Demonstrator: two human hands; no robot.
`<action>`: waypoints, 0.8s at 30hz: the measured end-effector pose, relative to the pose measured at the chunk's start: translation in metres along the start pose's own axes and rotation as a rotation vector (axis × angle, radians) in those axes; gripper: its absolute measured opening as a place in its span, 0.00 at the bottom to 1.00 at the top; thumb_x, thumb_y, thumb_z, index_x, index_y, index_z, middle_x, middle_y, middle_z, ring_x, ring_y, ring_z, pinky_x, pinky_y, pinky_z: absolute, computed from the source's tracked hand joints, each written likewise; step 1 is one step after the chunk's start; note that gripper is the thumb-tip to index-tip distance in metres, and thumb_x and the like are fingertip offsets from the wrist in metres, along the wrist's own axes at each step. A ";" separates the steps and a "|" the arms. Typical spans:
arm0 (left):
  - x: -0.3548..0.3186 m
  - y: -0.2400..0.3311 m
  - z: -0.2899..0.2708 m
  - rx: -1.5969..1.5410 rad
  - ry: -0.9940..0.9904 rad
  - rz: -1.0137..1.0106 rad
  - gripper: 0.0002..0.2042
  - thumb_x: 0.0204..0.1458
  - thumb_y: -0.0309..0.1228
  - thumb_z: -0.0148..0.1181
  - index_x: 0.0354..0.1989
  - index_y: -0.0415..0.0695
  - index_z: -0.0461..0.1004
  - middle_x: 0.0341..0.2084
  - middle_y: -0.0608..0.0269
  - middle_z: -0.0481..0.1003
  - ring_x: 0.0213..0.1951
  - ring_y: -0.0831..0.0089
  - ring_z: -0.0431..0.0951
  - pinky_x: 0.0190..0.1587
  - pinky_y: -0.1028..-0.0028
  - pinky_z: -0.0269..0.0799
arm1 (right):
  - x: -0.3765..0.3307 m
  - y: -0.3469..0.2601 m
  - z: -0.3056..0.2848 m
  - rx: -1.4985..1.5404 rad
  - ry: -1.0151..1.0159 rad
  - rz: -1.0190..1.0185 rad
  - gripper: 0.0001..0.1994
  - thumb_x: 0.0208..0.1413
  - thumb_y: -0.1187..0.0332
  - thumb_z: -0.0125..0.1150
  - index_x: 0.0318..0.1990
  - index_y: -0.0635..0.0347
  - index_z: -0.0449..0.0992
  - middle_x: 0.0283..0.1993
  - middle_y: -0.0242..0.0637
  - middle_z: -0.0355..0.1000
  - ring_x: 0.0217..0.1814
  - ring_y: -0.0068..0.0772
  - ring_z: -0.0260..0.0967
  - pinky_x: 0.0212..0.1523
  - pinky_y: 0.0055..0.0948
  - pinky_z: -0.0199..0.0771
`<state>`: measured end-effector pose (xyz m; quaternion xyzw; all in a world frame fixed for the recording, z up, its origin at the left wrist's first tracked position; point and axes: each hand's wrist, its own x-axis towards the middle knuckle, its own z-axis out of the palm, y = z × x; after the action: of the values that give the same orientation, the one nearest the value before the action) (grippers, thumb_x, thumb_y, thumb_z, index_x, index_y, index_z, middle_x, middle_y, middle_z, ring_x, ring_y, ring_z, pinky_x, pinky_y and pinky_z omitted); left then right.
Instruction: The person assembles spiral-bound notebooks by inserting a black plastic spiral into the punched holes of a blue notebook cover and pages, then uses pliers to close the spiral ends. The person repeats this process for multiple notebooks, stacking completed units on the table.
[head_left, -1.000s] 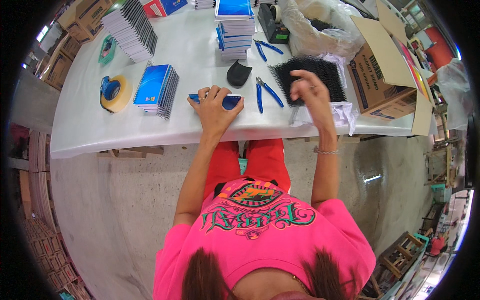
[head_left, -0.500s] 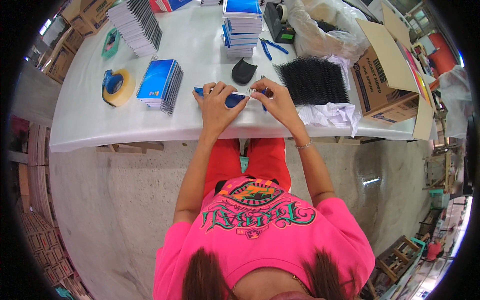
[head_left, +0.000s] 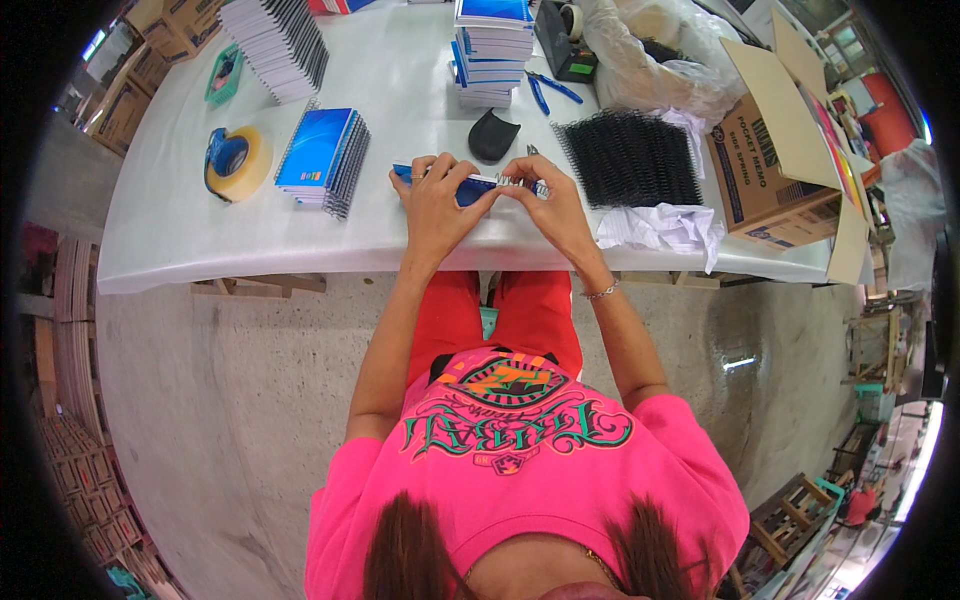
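Both hands were on a small blue notebook (head_left: pixel 470 188) near the front edge of the white counter (head_left: pixel 400 90). The left hand (head_left: pixel 438 200) gripped its left end, and the right hand (head_left: pixel 548 200) pinched the wire spiral (head_left: pixel 520 183) at its right end. A pile of black spiral coils (head_left: pixel 630 160) sat just to the right, with a stack of blue notebooks (head_left: pixel 322 160) off to the left.

open brown cardboard box (head_left: pixel 770 170) at table's right end, blue print

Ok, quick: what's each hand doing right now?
Left hand: closed on the small blue notebook.
Right hand: pinching the wire coil at the notebook's end.
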<state>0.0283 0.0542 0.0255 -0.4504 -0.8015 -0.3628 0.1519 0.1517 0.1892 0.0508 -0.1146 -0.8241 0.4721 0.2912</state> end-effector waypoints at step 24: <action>0.001 0.000 -0.012 0.034 -0.167 -0.012 0.12 0.59 0.43 0.55 0.49 0.58 0.75 0.44 0.70 0.70 0.55 0.62 0.65 0.56 0.26 0.47 | 0.007 -0.006 0.013 -0.416 -0.005 -0.151 0.08 0.61 0.64 0.57 0.39 0.60 0.72 0.37 0.42 0.71 0.39 0.49 0.69 0.42 0.42 0.59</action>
<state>0.0262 0.0463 0.0341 -0.4715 -0.8202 -0.3112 0.0901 0.1392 0.1802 0.0535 -0.1091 -0.9107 0.2690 0.2939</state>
